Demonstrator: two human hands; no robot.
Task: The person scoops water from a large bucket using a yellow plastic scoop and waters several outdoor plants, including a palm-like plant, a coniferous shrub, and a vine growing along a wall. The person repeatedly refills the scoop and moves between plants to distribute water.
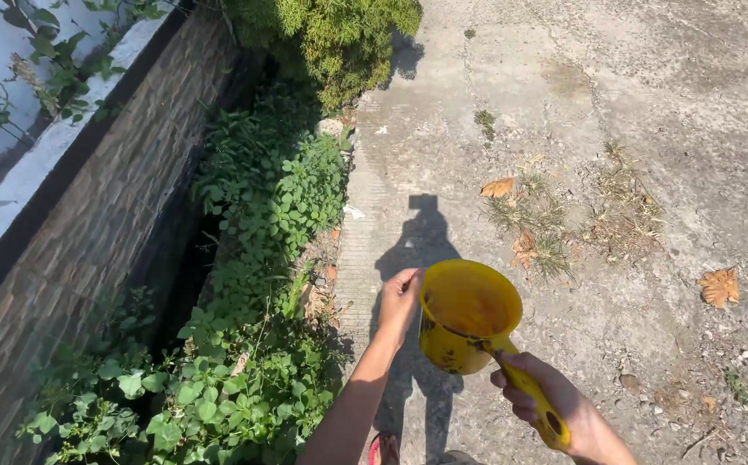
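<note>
- Dipper point(467, 317), yellow plastic, is in front of me above the concrete path point(649, 172).
- My right hand point(555, 409) is closed around its handle, which points back to me.
- My left hand point(400, 297) pinches the rim on the side of the green plants point(262, 258).

Single head-mounted view, looking steeply down and forward from standing height along a concrete path point(581, 112). The frame's lower edge lies closest to the wearer, where the left hand point(400, 301) and right hand point(555, 409) enter with a yellow dipper point(464, 314) at arm's length. The upper edge reaches farthest, to a shrub point(331, 34). A brick wall point(90, 232) and weeds point(262, 258) run along the left. No second view overlaps.
</note>
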